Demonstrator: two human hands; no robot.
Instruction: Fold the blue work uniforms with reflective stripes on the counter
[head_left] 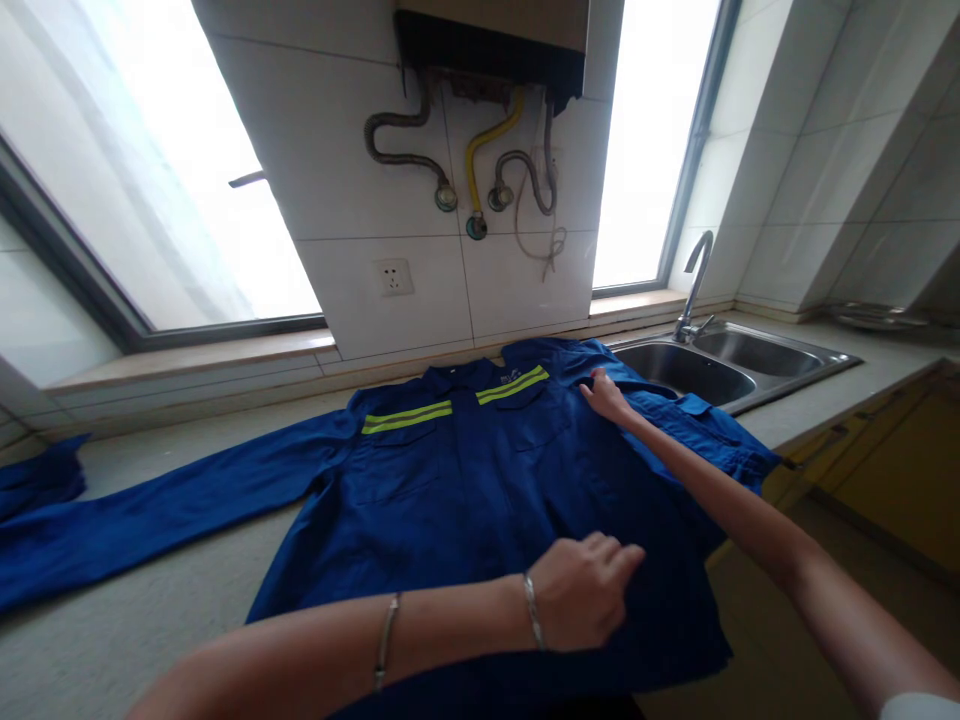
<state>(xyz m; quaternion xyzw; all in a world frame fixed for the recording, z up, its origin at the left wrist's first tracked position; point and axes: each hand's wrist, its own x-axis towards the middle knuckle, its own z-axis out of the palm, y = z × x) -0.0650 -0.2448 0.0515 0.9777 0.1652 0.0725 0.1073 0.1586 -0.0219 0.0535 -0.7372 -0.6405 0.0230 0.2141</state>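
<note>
A blue work jacket (480,500) with yellow-green reflective strips across the chest lies spread front up on the counter. Its left-hand sleeve (187,490) stretches out toward the left; the other sleeve (697,425) lies beside the sink and hangs over the counter's edge. My right hand (606,395) is closed on the cloth near the shoulder, with thumb and forefinger close together. Lower down, my left hand (585,595), with bracelets on wrist and forearm, is closed with curled fingers at the jacket's lower front. The cloth under its fingertips is mostly hidden.
Behind the sleeve is a double steel sink (679,370) with a tall tap (699,270). A tiled wall carries a socket (394,277), pipes (472,165) and a heater (491,45). More blue cloth (45,475) lies at the left. Yellow cabinets (885,430) stand at right.
</note>
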